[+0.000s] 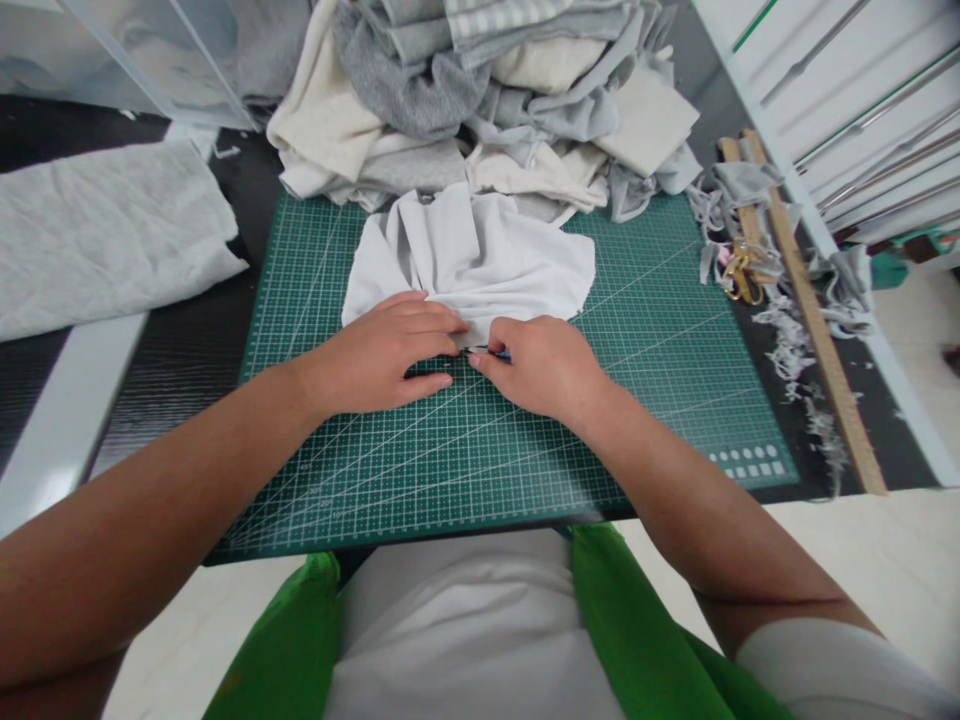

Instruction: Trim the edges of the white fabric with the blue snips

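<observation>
A white piece of cloth [517, 250] lies rumpled on the green cutting mat [420, 470], its near edge between my hands. My left hand [390, 350] rests on that near edge, fingers stretched out flat and thumb apart on the mat. Pinched in my right hand [547, 365] is a small blue-handled tool [505, 355], its thin metal tip pointing left toward my left fingertips at the cloth's edge. Most of the tool is hidden by the fingers, so its exact kind does not show.
Behind the cloth rises a heap of grey and cream fabric pieces [427, 90]. A folded light-grey fabric [112, 230] lies left. At right are gold-handled scissors [742, 272], a wooden strip [821, 330] and fabric scraps [787, 335]. A translucent bin [150, 50] stands back left.
</observation>
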The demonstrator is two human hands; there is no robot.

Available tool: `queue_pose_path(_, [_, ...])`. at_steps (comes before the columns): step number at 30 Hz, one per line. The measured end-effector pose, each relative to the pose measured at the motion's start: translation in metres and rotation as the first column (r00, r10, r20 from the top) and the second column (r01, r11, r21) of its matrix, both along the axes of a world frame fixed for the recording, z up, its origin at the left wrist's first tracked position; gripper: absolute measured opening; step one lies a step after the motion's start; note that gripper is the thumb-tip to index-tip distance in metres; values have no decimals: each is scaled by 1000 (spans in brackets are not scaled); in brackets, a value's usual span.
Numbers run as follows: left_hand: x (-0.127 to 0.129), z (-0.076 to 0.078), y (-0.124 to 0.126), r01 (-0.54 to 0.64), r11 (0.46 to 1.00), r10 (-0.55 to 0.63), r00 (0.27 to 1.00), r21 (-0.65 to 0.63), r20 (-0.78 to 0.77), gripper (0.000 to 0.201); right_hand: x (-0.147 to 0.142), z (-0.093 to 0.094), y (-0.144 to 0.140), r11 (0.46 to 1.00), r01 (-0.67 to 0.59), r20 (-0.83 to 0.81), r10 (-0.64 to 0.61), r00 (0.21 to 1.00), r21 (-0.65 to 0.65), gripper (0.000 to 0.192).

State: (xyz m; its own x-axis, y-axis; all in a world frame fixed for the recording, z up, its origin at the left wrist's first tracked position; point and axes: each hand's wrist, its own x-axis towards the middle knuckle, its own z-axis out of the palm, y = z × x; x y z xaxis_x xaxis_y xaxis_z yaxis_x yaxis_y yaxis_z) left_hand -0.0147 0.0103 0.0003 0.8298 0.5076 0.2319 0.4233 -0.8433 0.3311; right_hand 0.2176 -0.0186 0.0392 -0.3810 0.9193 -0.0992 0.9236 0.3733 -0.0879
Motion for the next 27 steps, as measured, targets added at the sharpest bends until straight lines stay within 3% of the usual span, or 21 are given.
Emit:
queue_pose_path(20, [-2,-1,-1,4,998,-3,1000,57,-20,28,0,-3,-1,999,0,36,-1,999,41,34])
queue_pose_path(27, [-4,2,-3,-38,993,41,999,109,-29,28,7,-5,3,997,70,13,-71,997,43,32])
